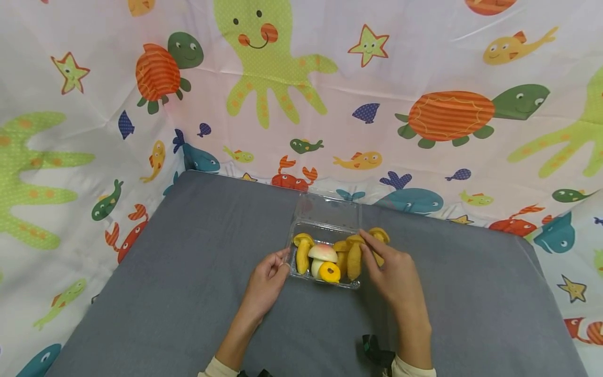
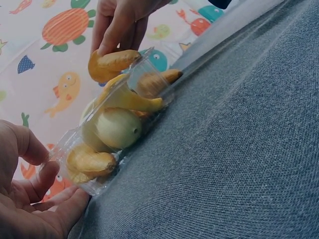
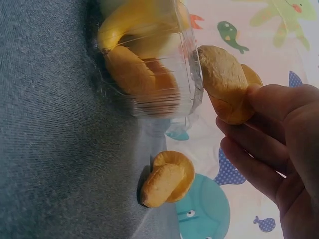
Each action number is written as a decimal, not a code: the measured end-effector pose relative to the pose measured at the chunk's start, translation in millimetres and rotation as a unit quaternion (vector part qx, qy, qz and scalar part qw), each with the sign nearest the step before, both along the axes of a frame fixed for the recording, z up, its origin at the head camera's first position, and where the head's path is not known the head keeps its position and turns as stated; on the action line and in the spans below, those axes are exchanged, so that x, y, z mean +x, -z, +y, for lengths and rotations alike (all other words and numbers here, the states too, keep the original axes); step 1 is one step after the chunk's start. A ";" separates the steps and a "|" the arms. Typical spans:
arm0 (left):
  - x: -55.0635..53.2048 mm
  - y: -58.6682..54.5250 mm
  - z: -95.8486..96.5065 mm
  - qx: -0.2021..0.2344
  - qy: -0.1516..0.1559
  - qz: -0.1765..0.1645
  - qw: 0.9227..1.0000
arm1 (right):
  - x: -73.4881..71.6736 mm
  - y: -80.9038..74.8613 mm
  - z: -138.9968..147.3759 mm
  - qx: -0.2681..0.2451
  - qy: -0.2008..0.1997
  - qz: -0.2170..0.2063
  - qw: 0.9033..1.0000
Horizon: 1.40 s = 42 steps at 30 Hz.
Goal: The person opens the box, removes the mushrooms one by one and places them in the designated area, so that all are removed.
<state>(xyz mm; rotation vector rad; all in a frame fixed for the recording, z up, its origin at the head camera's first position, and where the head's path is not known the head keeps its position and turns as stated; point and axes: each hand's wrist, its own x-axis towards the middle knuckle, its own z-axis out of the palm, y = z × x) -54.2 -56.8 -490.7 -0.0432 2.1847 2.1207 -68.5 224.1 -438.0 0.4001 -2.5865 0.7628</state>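
Presently, a brown mushroom (image 3: 222, 74) is pinched by the right hand (image 1: 394, 275), its cap caught between thumb and fingertips with only a small gap, the mushroom's width, left between them. The stem is left free ahead of the fingers, pointed away from the palm and held up at the right end of a clear plastic box (image 1: 320, 229); whether the rim is touched cannot be told. By the left hand (image 1: 267, 280), the box's left edge is gripped between thumb and curled fingers. Inside, a white mushroom (image 1: 322, 253) and a yellow piece (image 1: 329, 272) are seen among other mushrooms. Beyond the right fingertips, another mushroom (image 3: 167, 179) is seen on the gray cloth (image 1: 212, 235), outside the box.
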 end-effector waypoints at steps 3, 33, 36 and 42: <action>0.2 0.0 -0.2 -0.001 0.000 -0.002 1.000 | -0.6 -1.1 1.0 -0.001 0.002 0.001 1.000; -0.1 -0.1 0.7 -0.017 -0.013 -0.002 1.000 | -4.1 -10.5 17.8 -0.003 0.049 0.019 0.999; 0.1 -0.1 0.5 -0.017 -0.011 -0.005 1.000 | -4.3 -12.2 20.0 -0.006 0.050 0.018 0.999; -0.2 -0.5 0.5 -0.008 -0.007 -0.006 1.000 | -5.2 -16.4 23.3 -0.009 0.062 0.019 0.998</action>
